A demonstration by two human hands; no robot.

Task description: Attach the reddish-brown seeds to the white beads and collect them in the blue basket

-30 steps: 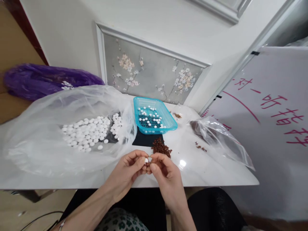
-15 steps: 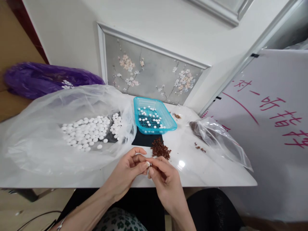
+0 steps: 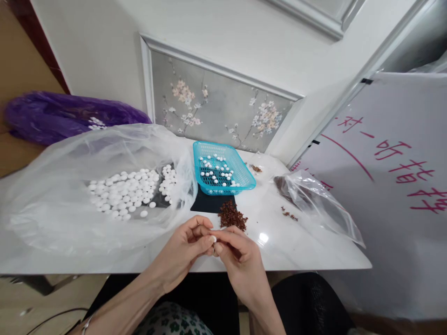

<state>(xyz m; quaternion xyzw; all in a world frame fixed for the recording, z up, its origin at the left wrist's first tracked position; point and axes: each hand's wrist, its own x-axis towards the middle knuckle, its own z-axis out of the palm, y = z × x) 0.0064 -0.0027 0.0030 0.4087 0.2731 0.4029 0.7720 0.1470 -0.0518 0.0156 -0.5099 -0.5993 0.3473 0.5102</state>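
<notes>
Near the table's front edge, my left hand [image 3: 193,242] pinches a small white ball [image 3: 214,238] between thumb and fingertips. My right hand [image 3: 239,256] meets it there, thumb and forefinger closed right beside the ball; whatever small thing they hold is hidden by the fingers. Just beyond the hands lies a heap of small reddish-brown pieces [image 3: 232,215]. Behind the heap, a blue plastic basket [image 3: 249,181] with scattered white balls in it rests partly over a black mat [image 3: 207,203]. To the left, a translucent plastic bag [image 3: 63,228] spreads open around many more white balls [image 3: 122,193].
A purple bag [image 3: 45,116] with white balls lies at the back left. On the right are a clear plastic bag [image 3: 321,204], a few loose brown bits [image 3: 289,214] and a whiteboard [image 3: 401,251] with red writing. A wall with a framed floral panel [image 3: 216,97] stands behind the white table [image 3: 296,251].
Both hands stay together in nearly the same spot, with only slight finger movement around the white ball. The whole view has shifted very slightly.
</notes>
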